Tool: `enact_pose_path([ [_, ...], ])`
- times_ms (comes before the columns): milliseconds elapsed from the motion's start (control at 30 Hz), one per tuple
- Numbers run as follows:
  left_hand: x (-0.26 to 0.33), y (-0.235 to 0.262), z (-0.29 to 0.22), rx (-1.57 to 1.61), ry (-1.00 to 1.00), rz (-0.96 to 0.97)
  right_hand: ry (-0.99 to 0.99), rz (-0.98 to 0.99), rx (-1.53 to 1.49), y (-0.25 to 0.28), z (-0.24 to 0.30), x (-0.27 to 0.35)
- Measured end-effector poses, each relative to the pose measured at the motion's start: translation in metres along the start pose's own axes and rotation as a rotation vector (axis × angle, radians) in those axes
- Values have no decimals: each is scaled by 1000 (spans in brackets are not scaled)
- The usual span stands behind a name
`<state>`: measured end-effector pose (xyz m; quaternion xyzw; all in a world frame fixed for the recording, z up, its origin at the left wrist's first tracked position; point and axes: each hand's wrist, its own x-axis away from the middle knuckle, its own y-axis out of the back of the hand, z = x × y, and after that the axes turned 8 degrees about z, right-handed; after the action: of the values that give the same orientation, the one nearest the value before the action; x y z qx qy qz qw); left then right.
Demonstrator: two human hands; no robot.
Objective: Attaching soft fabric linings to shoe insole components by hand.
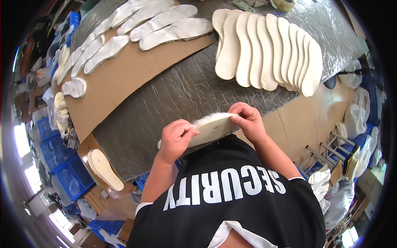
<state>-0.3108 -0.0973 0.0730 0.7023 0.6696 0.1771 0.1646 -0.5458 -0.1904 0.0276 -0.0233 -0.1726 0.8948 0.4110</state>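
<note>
Between my two hands is a cream insole (213, 131) with white fluff along its upper edge, held tilted above the near edge of the dark table. My left hand (175, 138) pinches its left part between thumb and fingers. At the other end, my right hand (247, 120) grips the tip the same way. A small mark shows on the smooth side facing me. Beyond my right hand, a fanned row of cream insoles (264, 49) lies on the table. White fluffy insoles (175, 31) rest in rows at the far left.
Brown cardboard (136, 76) lies under part of the white insoles on the dark table (165, 91). A small stack of cream insoles (103, 169) sits at the left edge. Blue crates (72, 175) stand at the left; plastic bags (357, 109) and a metal rack (326, 151) are on the right.
</note>
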Motion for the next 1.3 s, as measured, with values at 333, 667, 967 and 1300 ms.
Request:
enact_pose_path([
  [333, 47, -34, 60, -700, 164, 156, 43, 136, 1405, -29, -24, -21],
  [667, 50, -46, 66, -720, 257, 121, -167, 376, 1686, -48, -41, -57],
  [967, 93, 13, 48, -375, 498, -342, 322, 89, 1305, 6, -39, -31],
  [1300, 290, 193, 140, -1089, 1280, -699, 404, -145, 1220, 17, -3, -55],
])
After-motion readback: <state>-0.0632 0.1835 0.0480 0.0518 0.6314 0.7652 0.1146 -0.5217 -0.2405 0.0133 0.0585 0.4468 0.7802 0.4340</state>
